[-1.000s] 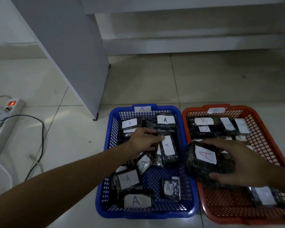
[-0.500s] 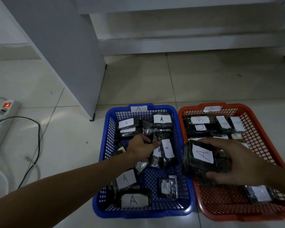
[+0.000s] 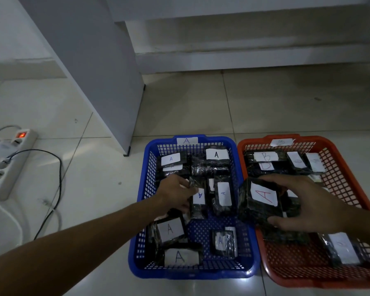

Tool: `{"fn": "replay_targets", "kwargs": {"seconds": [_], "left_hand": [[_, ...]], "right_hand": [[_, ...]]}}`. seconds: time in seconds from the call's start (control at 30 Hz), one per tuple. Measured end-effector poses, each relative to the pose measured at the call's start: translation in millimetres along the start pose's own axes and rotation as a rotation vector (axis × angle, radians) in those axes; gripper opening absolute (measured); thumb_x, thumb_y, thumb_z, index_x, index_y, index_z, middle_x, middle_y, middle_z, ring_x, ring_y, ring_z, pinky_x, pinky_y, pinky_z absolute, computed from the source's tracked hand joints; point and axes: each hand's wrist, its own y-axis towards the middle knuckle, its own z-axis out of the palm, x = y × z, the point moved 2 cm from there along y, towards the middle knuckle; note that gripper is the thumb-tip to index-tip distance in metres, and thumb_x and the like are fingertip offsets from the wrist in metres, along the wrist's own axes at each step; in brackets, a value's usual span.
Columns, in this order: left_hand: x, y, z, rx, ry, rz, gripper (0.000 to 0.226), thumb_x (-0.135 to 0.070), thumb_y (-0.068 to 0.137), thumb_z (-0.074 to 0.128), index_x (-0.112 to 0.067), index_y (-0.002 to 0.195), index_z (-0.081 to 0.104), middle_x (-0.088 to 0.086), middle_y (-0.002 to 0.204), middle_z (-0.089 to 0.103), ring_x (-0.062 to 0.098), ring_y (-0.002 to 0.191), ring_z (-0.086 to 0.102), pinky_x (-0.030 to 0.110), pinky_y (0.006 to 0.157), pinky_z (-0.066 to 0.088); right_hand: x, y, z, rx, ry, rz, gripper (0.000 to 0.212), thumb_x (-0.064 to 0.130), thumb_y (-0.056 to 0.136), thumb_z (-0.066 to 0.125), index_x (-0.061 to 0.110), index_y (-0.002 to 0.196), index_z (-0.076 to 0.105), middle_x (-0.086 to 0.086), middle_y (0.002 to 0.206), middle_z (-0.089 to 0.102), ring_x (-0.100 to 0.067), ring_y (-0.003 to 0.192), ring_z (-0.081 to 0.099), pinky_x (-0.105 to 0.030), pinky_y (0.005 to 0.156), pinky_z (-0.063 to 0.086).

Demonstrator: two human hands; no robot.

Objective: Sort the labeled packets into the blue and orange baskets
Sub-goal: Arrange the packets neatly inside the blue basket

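Far left on the tiled floor [image 3: 276,103]: white power strip [image 3: 8,165] with a lit red switch, and a black cable [image 3: 56,189] looping off it. Behind and beside it stands a grey cabinet panel [image 3: 90,67], its lower corner just beyond the blue basket.

Blue basket [image 3: 141,210], paper tag "A" on its far rim. Contents: dark packets with white labels, all legible ones marked A. Two at the back, a few in the middle, three near the front rim; the front-most A packet [image 3: 179,256] lies flat against the near wall. Part of the perforated bottom shows between them.

Left hand [image 3: 175,194] reaches into the middle of the blue basket, fingers curled on the edge of a narrow A packet [image 3: 198,197] that stands on its end among its neighbours; the label reads upside down.

Right hand [image 3: 308,206] pinches a larger packet with a red A [image 3: 261,201], thumb under the near edge, fingers over the far edge. This packet is held in the air over the join between the two baskets, tilted toward the camera.

Orange basket [image 3: 350,189], tag "B" on its far rim. Packets at the back read B where legible; others too blurred. One more packet [image 3: 342,248] at the near right, label unreadable.
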Motion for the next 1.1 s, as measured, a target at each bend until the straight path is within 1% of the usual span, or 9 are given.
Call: {"fn": "replay_targets", "kwargs": {"seconds": [0.17, 0.33, 0.57, 0.7, 0.8, 0.9, 0.97, 1.03, 1.1], "left_hand": [[-11.0, -0.6, -4.2, 0.024, -0.167, 0.070, 0.035, -0.017, 0.091, 0.072, 0.003, 0.118, 0.064, 0.017, 0.098, 0.073, 0.029, 0.074, 0.075, 0.042, 0.070, 0.064], [-30.3, 4.9, 30.6, 0.140, -0.272, 0.074, 0.034, -0.006, 0.092, 0.070, 0.003, 0.123, 0.059, 0.023, 0.099, 0.071, 0.025, 0.068, 0.071, 0.028, 0.061, 0.061], [-29.6, 15.6, 41.0, 0.093, -0.287, 0.025, 0.018, 0.004, 0.086, 0.072, 0.003, 0.103, 0.067, 0.027, 0.095, 0.072, 0.033, 0.071, 0.074, 0.037, 0.068, 0.064], [-28.8, 11.0, 31.6, 0.097, -0.268, 0.031, 0.017, 0.000, 0.083, 0.077, -0.001, 0.097, 0.068, 0.023, 0.097, 0.073, 0.031, 0.072, 0.075, 0.032, 0.064, 0.063], [-28.4, 8.0, 1.6, 0.027, -0.143, 0.103, 0.019, -0.006, 0.083, 0.079, -0.003, 0.099, 0.070, 0.018, 0.091, 0.075, 0.028, 0.076, 0.075, 0.033, 0.067, 0.063], [-23.1, 7.5, -43.8, -0.017, 0.134, 0.238, 0.024, -0.009, 0.080, 0.082, -0.009, 0.102, 0.073, 0.007, 0.086, 0.078, 0.018, 0.084, 0.075, 0.038, 0.085, 0.061], [-17.9, 4.4, -67.6, 0.052, 0.418, 0.268, 0.035, -0.013, 0.078, 0.083, -0.013, 0.110, 0.071, 0.001, 0.097, 0.077, 0.009, 0.088, 0.072, 0.032, 0.090, 0.057], [-13.4, 3.1, -78.5, 0.114, 0.656, 0.292, 0.050, -0.022, 0.077, 0.085, -0.015, 0.122, 0.065, -0.002, 0.112, 0.072, 0.011, 0.099, 0.068, 0.026, 0.091, 0.055], [-10.2, 5.2, -76.8, 0.110, 0.761, 0.312, 0.056, -0.031, 0.078, 0.084, -0.014, 0.127, 0.064, -0.001, 0.119, 0.069, 0.014, 0.106, 0.066, 0.026, 0.092, 0.053]], "right_hand": [[2.5, 3.4, 0.2, 0.008, 0.001, 0.008, 0.077, 0.049, 0.068, 0.084, 0.061, 0.133, 0.044, 0.032, 0.123, 0.062, 0.006, 0.111, 0.063, -0.013, 0.088, 0.053], [1.7, 1.0, 1.3, -0.014, -0.006, -0.015, 0.079, 0.040, 0.068, 0.088, 0.058, 0.133, 0.046, 0.032, 0.123, 0.062, 0.007, 0.112, 0.062, -0.006, 0.087, 0.049], [-2.8, -4.9, 2.5, -0.011, 0.013, -0.002, 0.079, 0.047, 0.068, 0.085, 0.059, 0.135, 0.043, 0.034, 0.126, 0.060, 0.008, 0.116, 0.060, -0.005, 0.090, 0.047], [-0.2, -3.1, 2.4, -0.017, 0.011, -0.005, 0.076, 0.045, 0.068, 0.085, 0.052, 0.134, 0.047, 0.030, 0.124, 0.063, 0.005, 0.113, 0.063, -0.011, 0.090, 0.052], [5.3, 4.5, 3.6, -0.019, 0.009, -0.024, 0.076, 0.048, 0.068, 0.084, 0.058, 0.133, 0.046, 0.030, 0.122, 0.064, 0.004, 0.111, 0.064, -0.015, 0.087, 0.055], [7.0, 15.6, 7.7, 0.010, -0.001, -0.035, 0.077, 0.046, 0.069, 0.087, 0.053, 0.136, 0.049, 0.029, 0.122, 0.065, 0.004, 0.112, 0.064, -0.018, 0.089, 0.057], [10.4, 24.2, 9.7, 0.020, -0.019, -0.053, 0.081, 0.042, 0.070, 0.089, 0.049, 0.139, 0.049, 0.031, 0.121, 0.065, 0.006, 0.110, 0.064, -0.015, 0.089, 0.055], [14.2, 33.0, 11.3, 0.021, -0.013, -0.070, 0.083, 0.040, 0.069, 0.090, 0.052, 0.138, 0.046, 0.035, 0.122, 0.063, 0.009, 0.108, 0.063, -0.008, 0.087, 0.050], [14.5, 41.1, 15.4, 0.044, 0.007, -0.073, 0.082, 0.042, 0.070, 0.090, 0.048, 0.141, 0.049, 0.033, 0.123, 0.064, 0.008, 0.110, 0.064, -0.012, 0.089, 0.052]]}}
